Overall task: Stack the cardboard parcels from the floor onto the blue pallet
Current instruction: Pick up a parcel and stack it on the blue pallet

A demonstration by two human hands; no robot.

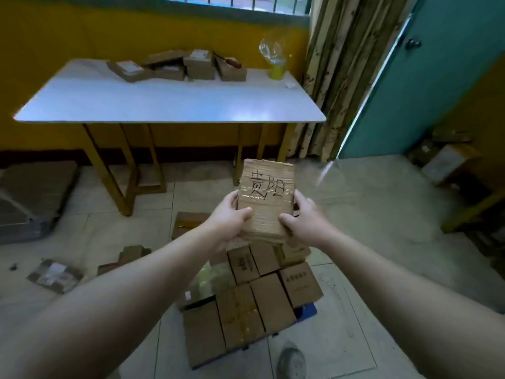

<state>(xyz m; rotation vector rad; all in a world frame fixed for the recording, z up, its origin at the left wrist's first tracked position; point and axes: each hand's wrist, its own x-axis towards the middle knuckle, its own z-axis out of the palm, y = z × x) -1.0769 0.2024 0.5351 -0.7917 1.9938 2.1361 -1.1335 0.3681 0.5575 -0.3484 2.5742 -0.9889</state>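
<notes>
I hold a flat taped cardboard parcel (264,198) with black handwriting up in the air at the centre of view. My left hand (229,220) grips its left edge and my right hand (303,220) grips its right edge, thumbs on top. Below it, several cardboard parcels (262,302) lie packed side by side on the blue pallet (307,310), of which only a corner and a front edge show. More parcels lie loose on the tiled floor: one (54,274) at the left, one (131,255) nearer the pallet, one (188,222) behind my left wrist.
A white table (169,99) on wooden legs stands behind the pallet, with several small boxes (177,65) and a yellow cup (276,68) on it. Flattened cardboard (32,192) lies at the far left. A teal door (426,77) and more boxes (448,162) are at the right. My shoe (291,362) is by the pallet.
</notes>
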